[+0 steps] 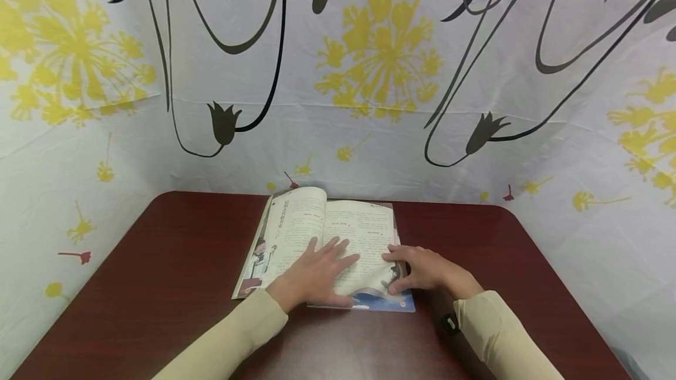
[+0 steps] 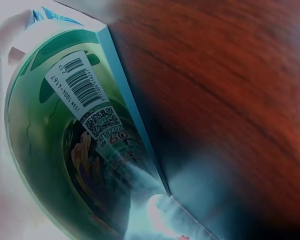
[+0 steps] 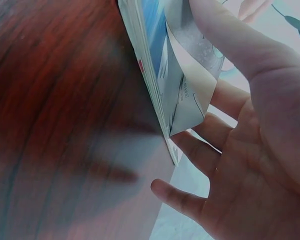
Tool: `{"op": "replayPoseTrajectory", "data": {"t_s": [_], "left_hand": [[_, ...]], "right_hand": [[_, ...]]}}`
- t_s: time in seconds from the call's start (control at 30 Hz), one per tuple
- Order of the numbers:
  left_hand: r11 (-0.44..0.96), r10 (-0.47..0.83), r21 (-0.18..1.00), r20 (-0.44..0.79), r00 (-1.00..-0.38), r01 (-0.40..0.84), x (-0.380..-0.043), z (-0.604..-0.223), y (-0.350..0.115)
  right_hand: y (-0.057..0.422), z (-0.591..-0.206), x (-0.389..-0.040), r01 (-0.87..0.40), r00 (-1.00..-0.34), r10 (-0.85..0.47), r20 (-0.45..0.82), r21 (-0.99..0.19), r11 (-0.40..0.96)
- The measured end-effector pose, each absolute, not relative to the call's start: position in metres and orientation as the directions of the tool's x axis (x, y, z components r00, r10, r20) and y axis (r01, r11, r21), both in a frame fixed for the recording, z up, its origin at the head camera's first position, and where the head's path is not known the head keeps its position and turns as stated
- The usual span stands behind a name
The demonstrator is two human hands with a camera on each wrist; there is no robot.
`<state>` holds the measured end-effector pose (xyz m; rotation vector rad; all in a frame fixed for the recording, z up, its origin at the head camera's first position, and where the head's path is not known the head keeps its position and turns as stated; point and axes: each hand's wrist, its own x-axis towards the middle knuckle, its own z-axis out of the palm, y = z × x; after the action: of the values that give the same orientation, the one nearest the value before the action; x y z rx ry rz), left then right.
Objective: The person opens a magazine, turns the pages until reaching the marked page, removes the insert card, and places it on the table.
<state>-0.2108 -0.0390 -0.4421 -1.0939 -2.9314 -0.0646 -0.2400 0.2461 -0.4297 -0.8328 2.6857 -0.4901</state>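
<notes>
An open magazine (image 1: 296,216) lies on the dark red table, its left pages arching up near the fold. Across the lower middle of the spread rests my left hand (image 1: 319,274), fingers spread out over the printed page. At the right-hand edge, my right hand (image 1: 425,268) holds the lower corner of a page (image 1: 367,274) between thumb and fingers. That page (image 3: 190,90) bends upward in the right wrist view, with the fingers (image 3: 195,150) behind it. The left wrist view shows a green cover (image 2: 40,135) with a barcode, curved up off the table.
The dark red table (image 1: 185,251) extends on both sides of the magazine. Behind and beside it hangs a white cloth (image 1: 296,75) with yellow flowers and grey stems. A dark band (image 1: 450,324) sits at the right wrist.
</notes>
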Motion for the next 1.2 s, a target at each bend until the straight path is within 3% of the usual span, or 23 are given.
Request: {"op": "replayPoseTrajectory", "data": {"t_s": [0.6, 0.9, 1.2], "left_hand": [[0.748, 0.659, 0.044, 0.075, -0.748, 0.663, -0.209, -0.438, -0.046], [0.74, 0.668, 0.044, 0.077, -0.741, 0.671, -0.209, -0.437, -0.048], [0.726, 0.677, 0.059, 0.119, -0.727, 0.685, -0.21, -0.435, -0.052]], "right_hand": [[0.243, -0.415, -0.239, -0.49, -0.797, -0.571, -0.194, -0.345, 0.801], [0.257, -0.407, -0.24, -0.386, -0.835, -0.512, -0.202, -0.449, 0.806], [0.269, -0.398, -0.242, -0.368, -0.873, -0.47, -0.131, -0.457, 0.81]]}}
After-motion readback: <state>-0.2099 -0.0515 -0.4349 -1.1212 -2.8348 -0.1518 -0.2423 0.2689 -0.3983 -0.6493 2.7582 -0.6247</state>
